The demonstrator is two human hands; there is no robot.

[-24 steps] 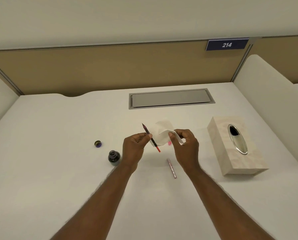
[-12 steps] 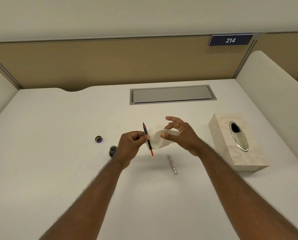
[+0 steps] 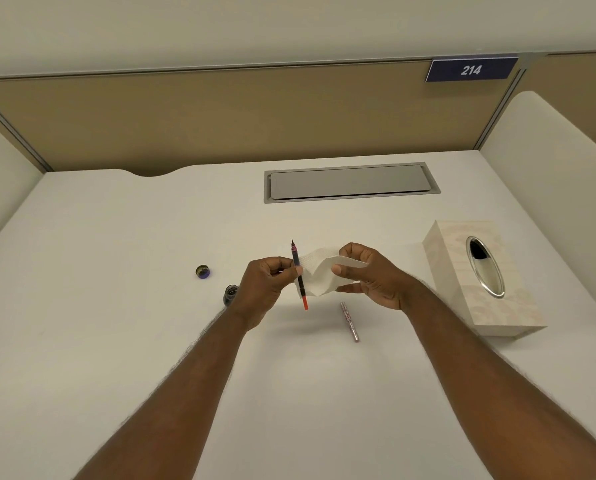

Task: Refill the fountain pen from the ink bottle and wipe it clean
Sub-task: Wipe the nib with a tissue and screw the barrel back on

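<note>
fountain pen (image 3: 299, 274): slim dark body with orange rear end, held near upright above the desk, nib up. ink bottle (image 3: 230, 294): small, dark, uncapped, standing on the desk; its cap (image 3: 203, 271) lies apart to the left. white tissue (image 3: 319, 276): folded, just behind the pen.

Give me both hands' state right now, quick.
Left hand: pinching the fountain pen, nib pointing up.
Right hand: holding the white tissue between thumb and fingers.

Bright even overhead light; soft faint shadows under arms; wide-angle bowing at edges; sharp focus.
</note>
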